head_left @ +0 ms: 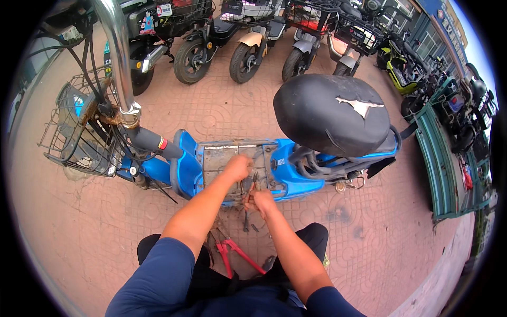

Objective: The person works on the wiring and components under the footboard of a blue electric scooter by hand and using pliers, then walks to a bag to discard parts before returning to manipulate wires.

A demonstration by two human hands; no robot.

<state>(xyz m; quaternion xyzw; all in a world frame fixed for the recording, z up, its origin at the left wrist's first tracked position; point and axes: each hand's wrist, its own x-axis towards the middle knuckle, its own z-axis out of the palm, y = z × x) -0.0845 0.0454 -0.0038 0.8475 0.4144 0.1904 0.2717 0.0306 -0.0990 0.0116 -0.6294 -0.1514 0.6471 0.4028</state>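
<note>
By the right hand (262, 202), what look like pliers (256, 180) are being held; the left hand (239, 168) is being held curled, contents indiscernible. Beneath the left, the scooter's footboard (213, 158) is being worked on; firm wrist bracing is being advised.

Left hand (240, 167) farther forward than the right hand (263, 202), both curled, bare forearms (203, 207) aslant inward.

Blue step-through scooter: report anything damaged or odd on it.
The scooter has a damaged black saddle: a ragged tear in its cover, toward the rear, exposes pale material that stands out against the otherwise dark surface.
</note>
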